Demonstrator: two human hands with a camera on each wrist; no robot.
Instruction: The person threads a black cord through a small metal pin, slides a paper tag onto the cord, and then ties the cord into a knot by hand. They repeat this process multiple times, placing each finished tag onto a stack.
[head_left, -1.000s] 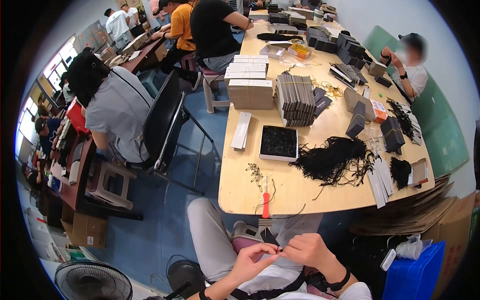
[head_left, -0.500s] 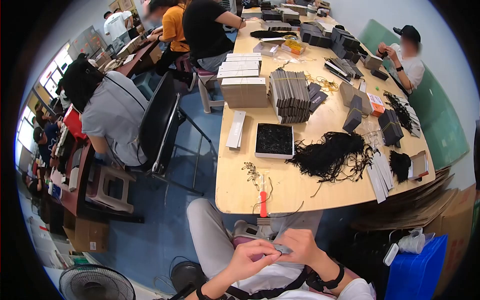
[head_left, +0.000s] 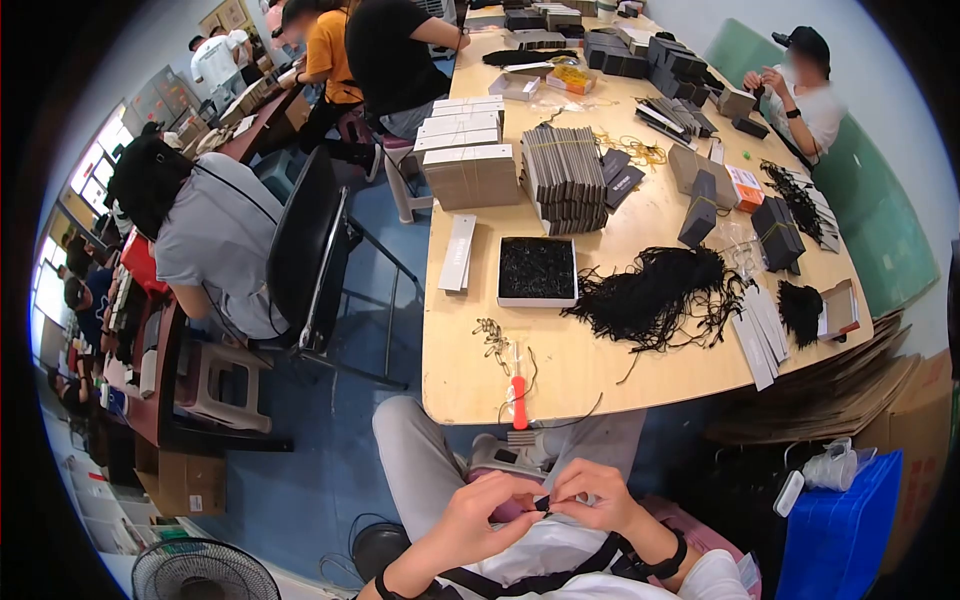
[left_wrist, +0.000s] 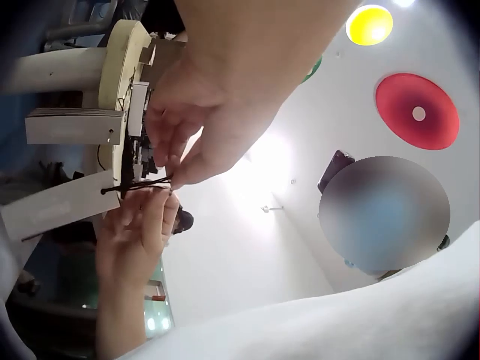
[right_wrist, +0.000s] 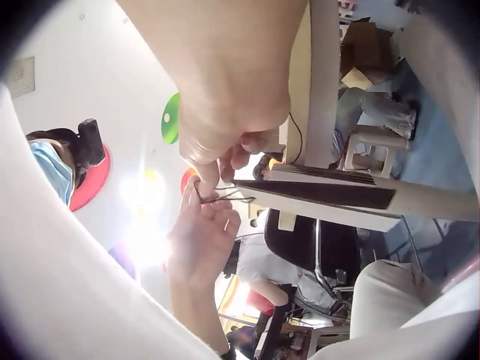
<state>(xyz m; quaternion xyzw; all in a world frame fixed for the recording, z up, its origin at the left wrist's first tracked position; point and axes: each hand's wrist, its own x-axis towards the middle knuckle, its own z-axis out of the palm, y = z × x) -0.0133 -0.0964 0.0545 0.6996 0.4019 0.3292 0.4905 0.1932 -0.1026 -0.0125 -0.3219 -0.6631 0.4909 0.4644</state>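
Over the lap, my left hand (head_left: 487, 512) and right hand (head_left: 597, 497) meet fingertip to fingertip. Both pinch a thin black cord (left_wrist: 146, 184), which stretches between the fingers. The cord runs to a hole near the end of a long white tag (left_wrist: 60, 206). In the right wrist view the left hand (right_wrist: 201, 244) holds a loop of the cord (right_wrist: 225, 198), while the right hand's fingers (right_wrist: 238, 156) are close to the tag's end. Another tag there shows a dark face (right_wrist: 330, 189). From the head, the fingers mostly hide the work.
On the table (head_left: 470, 385) ahead lie a red-handled tool (head_left: 519, 402), a box of small black pieces (head_left: 537, 272), a heap of black cords (head_left: 660, 295) and banded tag stacks (head_left: 565, 180). A fan (head_left: 205, 572) stands at lower left; a blue bag (head_left: 840, 525) is at right.
A dark tag showing above the fingers a second ago turned greyish, then dropped from sight behind the hands. The hands stay together; the right fingers have shifted on the cord. The head view has shifted slightly.
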